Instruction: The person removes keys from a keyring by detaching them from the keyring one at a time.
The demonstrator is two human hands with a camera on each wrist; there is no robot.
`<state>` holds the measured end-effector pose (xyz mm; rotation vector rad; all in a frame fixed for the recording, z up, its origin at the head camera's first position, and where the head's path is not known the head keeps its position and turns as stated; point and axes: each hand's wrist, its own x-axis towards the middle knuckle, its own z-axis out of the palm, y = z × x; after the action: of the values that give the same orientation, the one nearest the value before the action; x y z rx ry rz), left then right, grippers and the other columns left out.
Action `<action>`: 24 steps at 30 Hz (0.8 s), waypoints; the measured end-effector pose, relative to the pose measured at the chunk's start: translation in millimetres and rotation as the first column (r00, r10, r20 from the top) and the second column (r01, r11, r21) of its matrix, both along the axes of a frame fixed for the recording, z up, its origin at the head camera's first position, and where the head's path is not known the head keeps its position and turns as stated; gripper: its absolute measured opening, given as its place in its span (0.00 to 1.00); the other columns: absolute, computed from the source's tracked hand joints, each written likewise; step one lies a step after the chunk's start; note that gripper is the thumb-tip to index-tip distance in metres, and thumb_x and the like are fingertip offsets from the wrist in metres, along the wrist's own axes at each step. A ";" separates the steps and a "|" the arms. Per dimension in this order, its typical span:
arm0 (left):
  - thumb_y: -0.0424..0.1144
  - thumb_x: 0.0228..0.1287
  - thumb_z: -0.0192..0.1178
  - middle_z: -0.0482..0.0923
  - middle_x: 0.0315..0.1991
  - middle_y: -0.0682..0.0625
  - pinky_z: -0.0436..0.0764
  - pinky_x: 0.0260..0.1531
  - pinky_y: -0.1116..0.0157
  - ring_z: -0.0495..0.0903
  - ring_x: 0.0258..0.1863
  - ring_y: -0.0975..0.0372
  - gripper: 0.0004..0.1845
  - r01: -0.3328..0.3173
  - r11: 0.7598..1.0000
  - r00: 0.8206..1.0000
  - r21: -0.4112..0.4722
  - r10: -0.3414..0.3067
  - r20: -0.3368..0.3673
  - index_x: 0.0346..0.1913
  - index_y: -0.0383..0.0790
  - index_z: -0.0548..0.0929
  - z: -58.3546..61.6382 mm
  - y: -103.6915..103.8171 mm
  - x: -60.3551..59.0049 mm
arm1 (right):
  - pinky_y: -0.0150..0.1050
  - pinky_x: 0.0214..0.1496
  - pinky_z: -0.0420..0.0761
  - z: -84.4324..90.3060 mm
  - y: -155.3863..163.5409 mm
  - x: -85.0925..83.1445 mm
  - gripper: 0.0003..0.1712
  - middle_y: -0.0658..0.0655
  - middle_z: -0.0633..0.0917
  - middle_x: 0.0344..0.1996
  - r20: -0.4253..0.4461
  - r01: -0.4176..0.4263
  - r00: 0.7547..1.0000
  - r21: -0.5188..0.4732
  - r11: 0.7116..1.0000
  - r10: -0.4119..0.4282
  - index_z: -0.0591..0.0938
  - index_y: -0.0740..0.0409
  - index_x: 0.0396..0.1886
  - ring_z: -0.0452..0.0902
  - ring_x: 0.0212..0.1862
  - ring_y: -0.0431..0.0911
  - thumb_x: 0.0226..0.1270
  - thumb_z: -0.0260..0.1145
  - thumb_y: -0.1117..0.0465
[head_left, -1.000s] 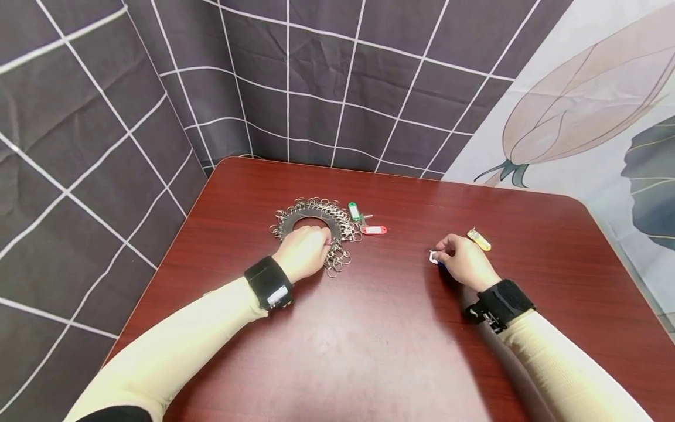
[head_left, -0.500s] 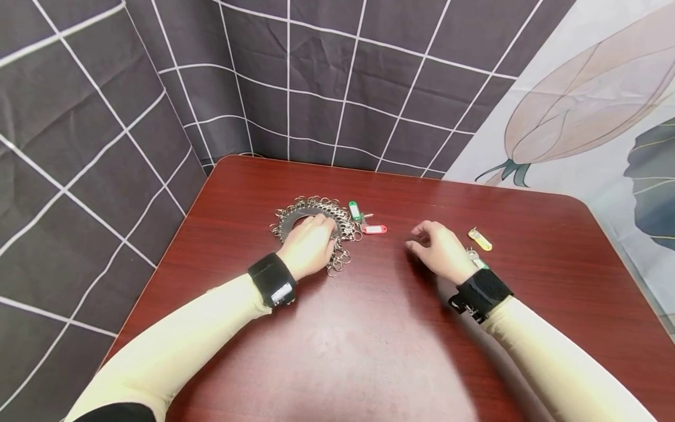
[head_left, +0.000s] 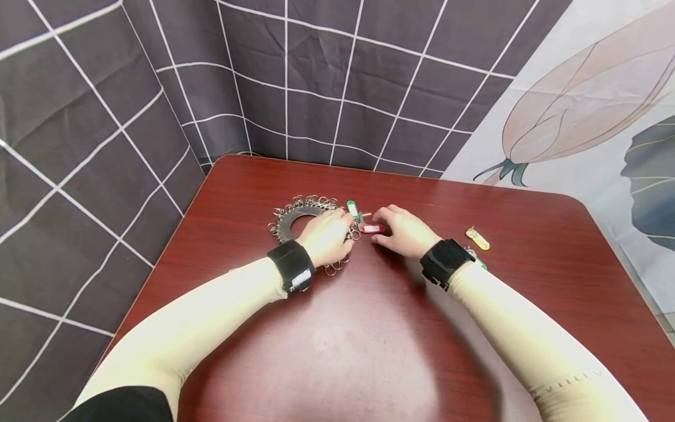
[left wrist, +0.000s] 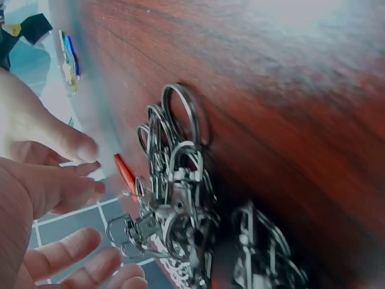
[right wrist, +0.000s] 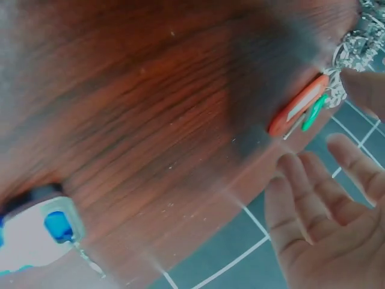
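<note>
A staged recording corner: curtains (head_left: 369,76) hung behind a red-brown table (head_left: 369,328).

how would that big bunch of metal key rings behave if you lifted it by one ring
The bunch of key rings would likely sag and dangle, since the left wrist view shows many separate linked loops. It looks all steel, so probably heavy for its size. Flat on the table, it should slide, not roll.

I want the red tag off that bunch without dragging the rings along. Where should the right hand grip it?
Probably pinch the red plastic key tag by its long edges at the free end, coming from the right hand side; its other end points toward the metal key rings.
</note>
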<state>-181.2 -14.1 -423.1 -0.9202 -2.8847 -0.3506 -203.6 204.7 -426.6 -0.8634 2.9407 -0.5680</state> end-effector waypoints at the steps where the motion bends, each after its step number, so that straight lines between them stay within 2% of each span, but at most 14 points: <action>1: 0.43 0.58 0.63 0.76 0.42 0.46 0.76 0.47 0.58 0.77 0.45 0.53 0.17 -0.001 1.000 1.000 -0.005 0.001 0.002 0.48 0.39 0.78 -0.1 1.5 -0.7 | 0.45 0.49 0.75 -0.5 -1.5 -1.1 0.21 0.59 0.79 0.41 -0.001 -0.006 1.000 0.012 1.000 0.006 0.79 0.61 0.47 0.75 0.42 0.50 0.55 0.74 0.58; 11: 0.43 0.56 0.64 0.77 0.40 0.47 0.80 0.37 0.57 0.79 0.40 0.54 0.16 -0.022 1.000 1.000 -0.020 0.022 0.013 0.45 0.40 0.79 -9.4 9.5 -5.0 | 0.47 0.56 0.72 -10.2 -16.5 -2.2 0.19 0.61 0.78 0.45 -0.065 -0.082 0.994 0.029 0.996 0.084 0.83 0.59 0.48 0.73 0.49 0.55 0.58 0.72 0.59; 16: 0.43 0.57 0.64 0.77 0.38 0.48 0.80 0.36 0.57 0.79 0.39 0.55 0.12 -0.037 0.999 0.998 -0.027 0.039 0.040 0.42 0.42 0.80 -14.0 11.1 -4.1 | 0.48 0.56 0.72 -18.1 -18.2 -3.3 0.16 0.61 0.79 0.46 -0.100 -0.103 0.989 0.031 0.994 0.105 0.84 0.59 0.47 0.74 0.49 0.56 0.60 0.70 0.60; 24: 0.44 0.59 0.63 0.78 0.41 0.46 0.80 0.38 0.56 0.78 0.42 0.53 0.15 -0.061 0.995 0.994 -0.075 0.067 0.080 0.46 0.41 0.81 -15.9 10.4 -2.9 | 0.47 0.53 0.72 -21.8 -18.0 -4.5 0.10 0.58 0.80 0.43 -0.140 -0.095 0.985 0.032 0.995 0.098 0.84 0.57 0.39 0.73 0.47 0.54 0.59 0.70 0.59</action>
<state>-184.1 -3.6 -439.0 -0.8399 -3.0131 -0.2873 -208.1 186.7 -448.4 -1.0798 3.0017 -0.4825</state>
